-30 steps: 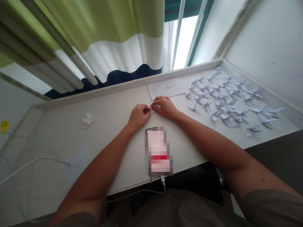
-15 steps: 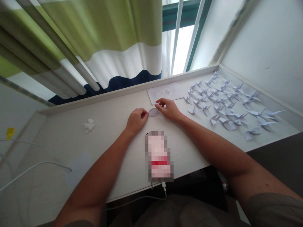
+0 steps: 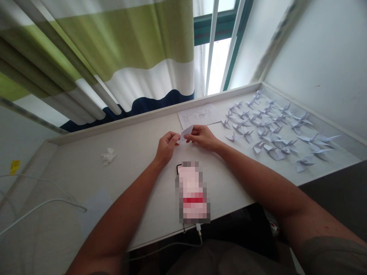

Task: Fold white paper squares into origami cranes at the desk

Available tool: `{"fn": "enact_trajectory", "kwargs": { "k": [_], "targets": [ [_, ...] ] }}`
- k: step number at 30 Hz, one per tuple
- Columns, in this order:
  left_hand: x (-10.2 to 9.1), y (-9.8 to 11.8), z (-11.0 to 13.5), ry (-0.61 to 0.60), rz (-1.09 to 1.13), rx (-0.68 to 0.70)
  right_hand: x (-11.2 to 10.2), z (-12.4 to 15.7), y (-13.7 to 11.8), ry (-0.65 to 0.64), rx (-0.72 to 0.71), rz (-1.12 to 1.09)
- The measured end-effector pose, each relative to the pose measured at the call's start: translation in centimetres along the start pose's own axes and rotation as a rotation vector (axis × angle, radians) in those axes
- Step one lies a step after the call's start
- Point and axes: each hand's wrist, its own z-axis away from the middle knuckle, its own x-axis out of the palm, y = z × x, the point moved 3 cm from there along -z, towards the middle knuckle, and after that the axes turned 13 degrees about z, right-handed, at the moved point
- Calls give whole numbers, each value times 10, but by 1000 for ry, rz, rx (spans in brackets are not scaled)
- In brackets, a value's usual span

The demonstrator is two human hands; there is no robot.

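A small piece of folded white paper (image 3: 186, 132) is held up between my two hands, just above the white desktop. My left hand (image 3: 168, 144) pinches its left edge between thumb and fingers. On the other side, my right hand (image 3: 202, 136) grips the paper with the thumb in front and the fingers curled behind. How the paper is folded underneath is too small to tell. Behind the hands lies a printed sheet or booklet (image 3: 197, 115). Nearer my body, a phone (image 3: 192, 193) with a blurred-out screen rests on the desk.
Many folded paper cranes (image 3: 268, 124) cover the desk's right side. Crumpled white tissue (image 3: 108, 156) lies on the left. A white cable (image 3: 51, 198) and a pale paper sheet (image 3: 96, 208) are at lower left. A charging cable (image 3: 199, 231) hangs over the front edge. Raised borders edge the desk.
The paper has been lifted from lying flat and is tilted upright. My right hand has curled its fingers around it, and my left has turned slightly. The view has shifted a little.
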Motion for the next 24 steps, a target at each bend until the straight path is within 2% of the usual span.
{"fn": "enact_trajectory", "kwargs": {
  "k": [3,6,11,18,21,24],
  "targets": [
    [3,-2,-1,-69,107,-89,3,1,-2,20,-32,-41],
    [5,-2,0,-135,127,-107,4,1,-1,69,-45,-26],
    [7,0,3,-129,138,-124,2,0,3,151,-51,93],
    [10,3,6,-178,120,-149,1,2,-5,174,-129,174],
    [10,6,8,-216,97,-172,-1,5,-11,135,-156,184],
    [10,7,9,-241,67,-178,-5,9,-20,115,-250,326]
  ]
}}
